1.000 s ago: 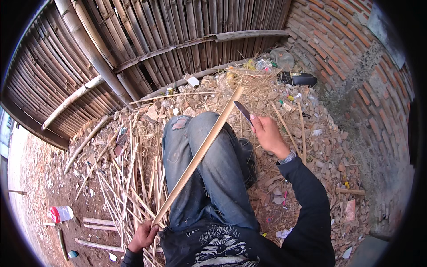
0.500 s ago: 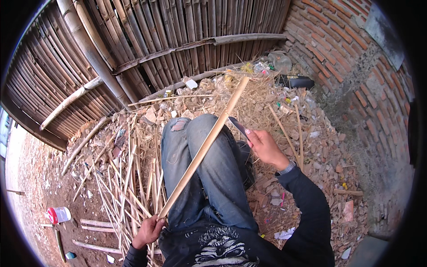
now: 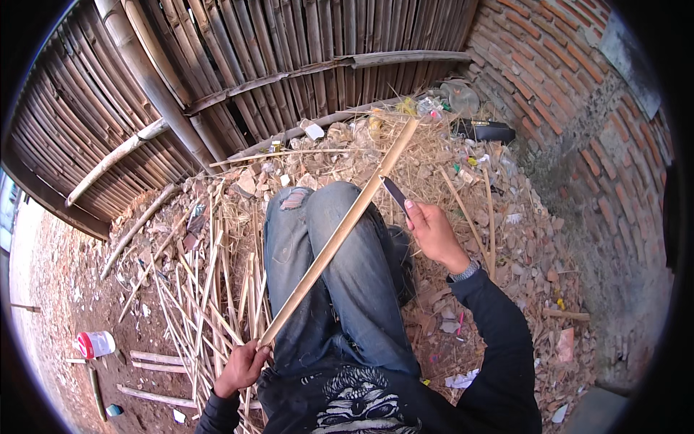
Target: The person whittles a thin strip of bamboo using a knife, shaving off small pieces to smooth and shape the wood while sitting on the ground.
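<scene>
Bamboo strip (image 3: pixel 336 235) lies diagonally across the seated person's jeans-clad knees (image 3: pixel 340 246), its lower end at the left hip and its upper end reaching over the litter toward the fence. Left hand (image 3: pixel 242 365) is closed around the lower end, which anchors the strip against the thigh so that it cannot slide. Right hand (image 3: pixel 434 231) is closed on the handle of a knife (image 3: pixel 395 195), with the dark blade raised and its tip just beside the upper part of the strip; whether the edge touches the bamboo cannot be told. The knee under the strip appears to serve as a rest, holding the working length steady and within reach of the blade.

Split bamboo slats (image 3: pixel 210 304) lie piled on the ground at the person's left, near the anchoring hand. Dry shavings and straw (image 3: pixel 434 145) cover the ground ahead. A bamboo fence (image 3: pixel 238 65) closes the far side, a brick wall (image 3: pixel 564 94) the right. A red and white container (image 3: pixel 95 343) stands apart on the bare earth at left.
</scene>
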Available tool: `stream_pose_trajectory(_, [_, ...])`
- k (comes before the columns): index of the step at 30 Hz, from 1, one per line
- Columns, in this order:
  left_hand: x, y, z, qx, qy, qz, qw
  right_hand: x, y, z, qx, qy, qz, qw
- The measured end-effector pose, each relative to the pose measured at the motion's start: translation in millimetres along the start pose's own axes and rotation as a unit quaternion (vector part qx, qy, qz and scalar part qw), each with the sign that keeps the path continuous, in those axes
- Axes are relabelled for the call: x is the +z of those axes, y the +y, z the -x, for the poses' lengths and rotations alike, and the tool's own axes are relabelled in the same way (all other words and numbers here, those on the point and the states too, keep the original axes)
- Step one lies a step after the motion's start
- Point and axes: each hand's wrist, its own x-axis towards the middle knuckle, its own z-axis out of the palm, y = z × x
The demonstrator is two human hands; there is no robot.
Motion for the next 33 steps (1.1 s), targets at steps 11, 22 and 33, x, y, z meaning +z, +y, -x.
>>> stream_pose_trajectory(11, [21.3, -3.8, -9.3, -0.008, 0.014, 0.028, 0.999, -4.8, -15.6, 10.9, 0.021, -0.02, -0.046, 0.998])
stream_pose_trajectory(22, [26.7, -9.7, -6.3, 0.008, 0.04, 0.017, 0.999, -2.4, -13.7, 4.7, -0.013, 0.016, 0.059, 0.998])
stream_pose_trajectory(33, [27.4, 45.4, -33.6, 0.02, 0.032, 0.014, 0.999, 23.1, -36.1, 49.4, -0.069, -0.105, 0.006, 0.992])
